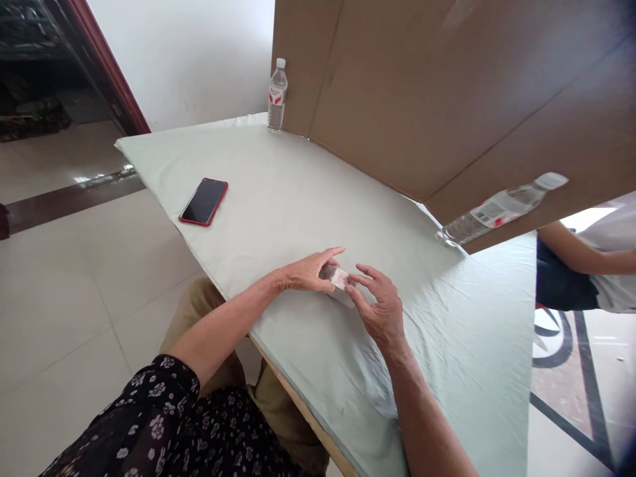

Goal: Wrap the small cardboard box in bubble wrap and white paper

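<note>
A small box-like block (340, 278), pale with red print on its top, is on the cloth-covered table (248, 192) between my two hands. My left hand (311, 271) takes its left end between thumb and fingers. At the opposite end, the thumb and a fingertip of my right hand (380, 308) rest against the block, with another finger raised off it. My fingers cover both ends, so its exact kind does not show.
A phone with a red case (204, 201) lies on the table's left part. One water bottle (277, 96) stands at the back, another bottle (501, 209) at the right, both by a tall brown cardboard panel (397, 86). Another person's arm (581, 252) shows beyond it.
</note>
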Motion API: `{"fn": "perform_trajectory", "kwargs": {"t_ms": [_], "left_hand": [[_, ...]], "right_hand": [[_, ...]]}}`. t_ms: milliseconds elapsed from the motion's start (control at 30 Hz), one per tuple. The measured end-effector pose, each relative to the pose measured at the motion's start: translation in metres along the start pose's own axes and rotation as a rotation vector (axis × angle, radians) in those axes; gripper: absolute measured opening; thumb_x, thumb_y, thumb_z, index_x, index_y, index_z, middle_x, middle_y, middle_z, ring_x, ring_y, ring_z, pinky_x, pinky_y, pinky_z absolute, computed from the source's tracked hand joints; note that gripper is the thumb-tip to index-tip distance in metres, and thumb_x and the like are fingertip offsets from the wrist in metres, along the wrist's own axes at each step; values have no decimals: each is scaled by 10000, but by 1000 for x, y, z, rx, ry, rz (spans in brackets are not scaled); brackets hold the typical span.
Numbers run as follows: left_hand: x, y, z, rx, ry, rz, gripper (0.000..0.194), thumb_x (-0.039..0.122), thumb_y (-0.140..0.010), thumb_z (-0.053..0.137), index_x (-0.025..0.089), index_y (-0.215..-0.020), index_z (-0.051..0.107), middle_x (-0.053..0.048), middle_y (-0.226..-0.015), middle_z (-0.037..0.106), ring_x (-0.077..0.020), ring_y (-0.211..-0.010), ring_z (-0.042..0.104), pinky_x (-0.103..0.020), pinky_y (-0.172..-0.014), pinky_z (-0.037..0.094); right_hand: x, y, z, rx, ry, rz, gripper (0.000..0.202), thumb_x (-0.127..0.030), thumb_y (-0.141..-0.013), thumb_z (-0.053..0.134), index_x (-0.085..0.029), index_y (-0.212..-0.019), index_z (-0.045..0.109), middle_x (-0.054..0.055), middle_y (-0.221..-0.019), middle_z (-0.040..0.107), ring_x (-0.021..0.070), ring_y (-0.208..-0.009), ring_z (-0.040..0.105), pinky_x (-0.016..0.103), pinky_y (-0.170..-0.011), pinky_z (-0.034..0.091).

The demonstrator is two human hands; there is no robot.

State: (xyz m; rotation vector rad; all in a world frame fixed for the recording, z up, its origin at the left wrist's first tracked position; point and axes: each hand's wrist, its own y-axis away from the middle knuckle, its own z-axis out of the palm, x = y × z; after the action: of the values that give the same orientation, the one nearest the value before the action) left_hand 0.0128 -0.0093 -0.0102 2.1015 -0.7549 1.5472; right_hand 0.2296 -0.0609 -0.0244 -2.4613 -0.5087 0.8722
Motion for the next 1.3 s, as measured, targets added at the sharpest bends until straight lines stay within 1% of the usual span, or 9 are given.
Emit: {"fn": "perform_trajectory", "kwargs": {"t_ms": [167,300,467,667,800,900,1000,1167,1300], "left_hand": [[-7,-6,9,27,-103,93,918,256,-728,630,151,-1558,251,-103,-1201,616,-220,-1039,572,-385,-938,469],[-12,-7,12,76,-185,133,905,223,-706,633,179,-1543,294,-86,-1157,628,-233,-1047,551,-412,-972,448],[-7,-5,13,87,-158,161,933,202,-664,642,142,-1534,310,-134,-1276,572,-277,-1156,524,-446,-1027,433],[1,-3,13,41,37,96,1066,337,-661,742,139,-1569,221,-191,-1520,380,-332,-1341,441,-473,-1113,377],[-4,-6,14,-19,187,75,1162,411,-657,794,140,-1588,153,-209,-1529,367,-356,-1407,387,-494,-1153,316],[-6,-7,15,-62,368,75,1205,470,-670,803,174,-1597,92,-209,-1475,428,-341,-1340,482,-478,-1107,372],[-6,-6,14,-62,495,91,1065,470,-708,785,224,-1569,210,-176,-1427,491,-319,-1283,532,-441,-1048,421],[-14,-8,15,-10,563,41,689,450,-729,758,151,-1317,556,-153,-1288,609,-317,-1205,562,-414,-1003,423],[-20,-12,16,19,616,-18,714,432,-700,774,132,-1316,571,-167,-1351,591,-338,-1235,550,-427,-1017,410]], "right_hand": [[-9,-16,-1,-52,248,-149,165,-317,-945,570,-257,-955,724,66,-1135,743,258,-1049,672,449,-894,454],[-15,-23,4,-37,323,-230,199,-229,-960,520,-239,-860,691,50,-1024,770,226,-960,687,419,-889,423],[-8,-36,5,-26,218,-142,206,-235,-977,441,-223,-858,609,76,-1032,746,223,-1027,675,399,-887,421],[3,-64,-8,-41,220,-50,167,-267,-971,433,-227,-876,565,98,-1096,722,250,-1059,659,419,-886,424],[22,-81,-9,-62,232,10,164,-243,-936,434,-234,-822,552,106,-1064,723,262,-1029,659,419,-845,440],[36,-91,-8,-73,231,70,174,-245,-920,433,-236,-786,544,109,-1064,721,258,-1020,651,410,-831,446],[46,-101,-6,-57,204,155,187,-250,-910,425,-235,-770,548,101,-1082,718,247,-1028,637,408,-867,440],[55,-114,-9,-59,146,274,190,-258,-874,442,-222,-745,577,96,-1033,725,232,-981,628,384,-890,438],[44,-98,-20,4,122,332,279,-342,-915,404,-194,-898,639,116,-1015,717,214,-892,630,357,-833,445]]}}
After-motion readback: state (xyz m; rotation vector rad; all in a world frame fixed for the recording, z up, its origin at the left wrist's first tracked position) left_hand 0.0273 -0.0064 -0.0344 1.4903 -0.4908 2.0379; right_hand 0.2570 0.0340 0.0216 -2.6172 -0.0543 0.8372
